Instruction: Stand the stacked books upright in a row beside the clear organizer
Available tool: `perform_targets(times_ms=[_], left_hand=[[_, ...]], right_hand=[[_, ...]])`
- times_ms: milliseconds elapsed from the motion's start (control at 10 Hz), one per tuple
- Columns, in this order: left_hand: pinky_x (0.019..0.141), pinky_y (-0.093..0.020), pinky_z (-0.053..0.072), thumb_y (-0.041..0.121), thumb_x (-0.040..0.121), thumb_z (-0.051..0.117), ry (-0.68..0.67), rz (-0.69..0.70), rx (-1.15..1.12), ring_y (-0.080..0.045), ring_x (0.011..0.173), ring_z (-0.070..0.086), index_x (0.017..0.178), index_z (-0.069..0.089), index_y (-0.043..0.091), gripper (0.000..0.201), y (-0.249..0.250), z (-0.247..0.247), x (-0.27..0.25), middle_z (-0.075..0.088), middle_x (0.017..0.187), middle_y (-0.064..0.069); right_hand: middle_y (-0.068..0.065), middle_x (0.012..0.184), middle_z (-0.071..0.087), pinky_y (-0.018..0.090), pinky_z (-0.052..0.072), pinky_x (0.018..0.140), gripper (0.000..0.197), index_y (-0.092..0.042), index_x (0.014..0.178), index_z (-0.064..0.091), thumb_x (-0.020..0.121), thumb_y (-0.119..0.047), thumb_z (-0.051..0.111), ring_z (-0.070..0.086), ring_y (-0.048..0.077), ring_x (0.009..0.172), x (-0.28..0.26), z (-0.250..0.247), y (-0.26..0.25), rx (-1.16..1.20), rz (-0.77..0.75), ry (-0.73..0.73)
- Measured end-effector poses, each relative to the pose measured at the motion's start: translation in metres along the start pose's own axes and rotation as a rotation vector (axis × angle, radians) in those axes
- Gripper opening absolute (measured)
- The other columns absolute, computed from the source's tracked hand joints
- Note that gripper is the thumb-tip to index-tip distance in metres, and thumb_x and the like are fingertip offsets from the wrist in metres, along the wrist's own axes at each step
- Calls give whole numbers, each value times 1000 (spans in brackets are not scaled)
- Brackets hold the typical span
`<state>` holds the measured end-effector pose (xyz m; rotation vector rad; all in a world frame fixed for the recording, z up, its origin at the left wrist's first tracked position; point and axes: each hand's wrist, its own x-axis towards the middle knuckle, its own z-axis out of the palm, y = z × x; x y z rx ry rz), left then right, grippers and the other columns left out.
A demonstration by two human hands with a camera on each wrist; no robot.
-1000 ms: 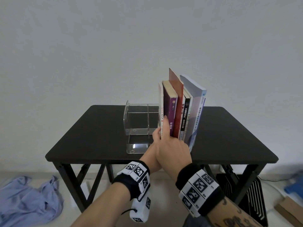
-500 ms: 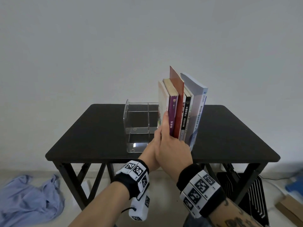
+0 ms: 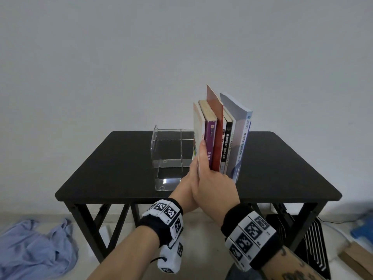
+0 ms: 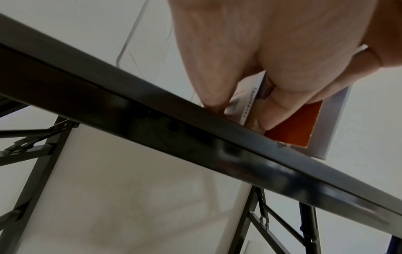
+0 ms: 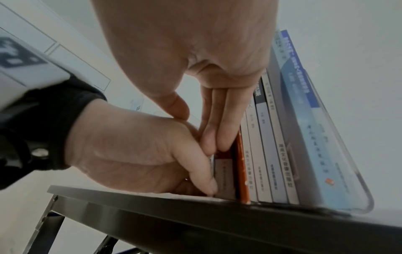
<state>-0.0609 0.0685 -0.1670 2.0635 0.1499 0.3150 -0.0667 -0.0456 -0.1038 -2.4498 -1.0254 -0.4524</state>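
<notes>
Right hand [image 3: 214,184]: lower centre of the frame, straight fingers pressed flat on the near spines, nothing clasped.
Left hand [image 3: 188,185]: touching it on the left, fingertips pinching the row's leftmost book at bench [image 3: 101,178] level.
Books [image 3: 220,138]: directly beyond both grips, long axes vertical, leaning slightly.
Clear organizer [image 3: 171,150]: just left of the row.
</notes>
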Motion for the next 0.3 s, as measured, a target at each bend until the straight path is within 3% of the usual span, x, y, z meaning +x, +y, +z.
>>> perform_targets(times_ms=[100, 200, 300], left_hand=[[85, -2, 37, 30, 86, 71, 4, -4, 93, 12, 100, 53, 147, 36, 20, 71, 2, -2, 1, 55, 110, 23], [77, 2, 34, 23, 90, 67, 16, -6, 181, 0, 104, 53, 145, 37, 16, 63, 11, -4, -3, 54, 111, 14], [93, -18, 44, 28, 92, 63, 3, 11, 192, -8, 108, 55, 151, 27, 16, 70, 9, -3, -2, 56, 131, 2]], right_hand=[[6, 79, 70, 43, 58, 69, 80, -32, 143, -25, 99, -27, 41, 69, 27, 66, 2, -1, 4, 36, 11, -2], [5, 80, 69, 41, 59, 68, 76, -35, 145, -20, 99, -32, 40, 67, 23, 64, 1, -5, 3, 82, 25, -12], [-2, 74, 65, 37, 59, 65, 67, -35, 147, -9, 100, -38, 39, 65, 15, 60, 5, -13, 3, 162, 8, 54]])
